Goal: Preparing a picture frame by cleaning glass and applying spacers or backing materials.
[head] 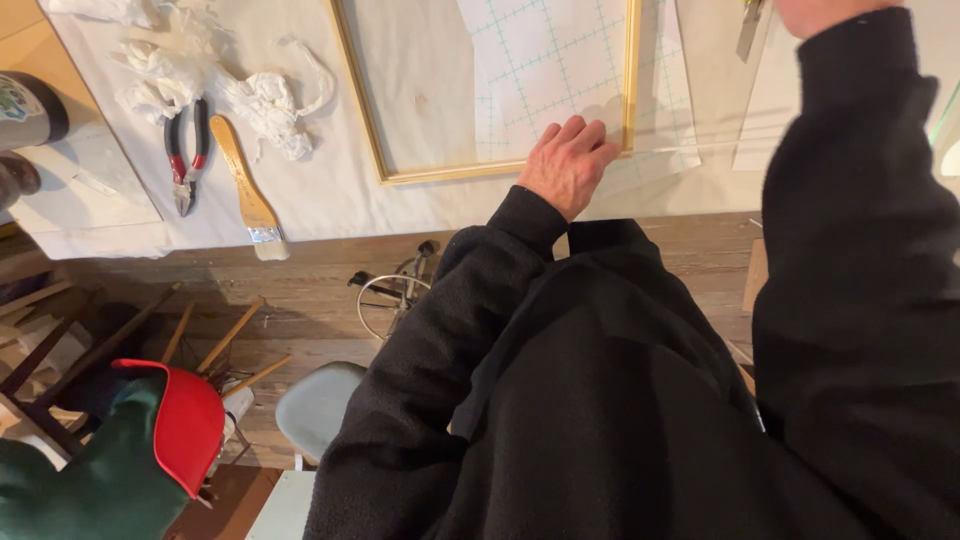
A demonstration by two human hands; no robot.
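Leftmost, at the table's edge, a dark bottle (28, 112) stands on a white sheet, and beside it crumpled white tissue (215, 85) lies on the pale cloth (330, 190) covering the table. Just below the tissue rest red-handled pliers (184, 155) and, right of them, a flat wooden-handled paintbrush (250, 195), bristles toward the near edge. Further right lies a thin wooden frame (372, 130) with a gridded white sheet (545, 70) inside it. The left hand (568, 162), in a black sleeve, rests palm down on the frame's lower right corner, fingers (575, 132) held close together and pressing flat on the sheet and rail. At the far right the right hand (825, 12) is mostly cut off by the top edge, so its grip cannot be told.
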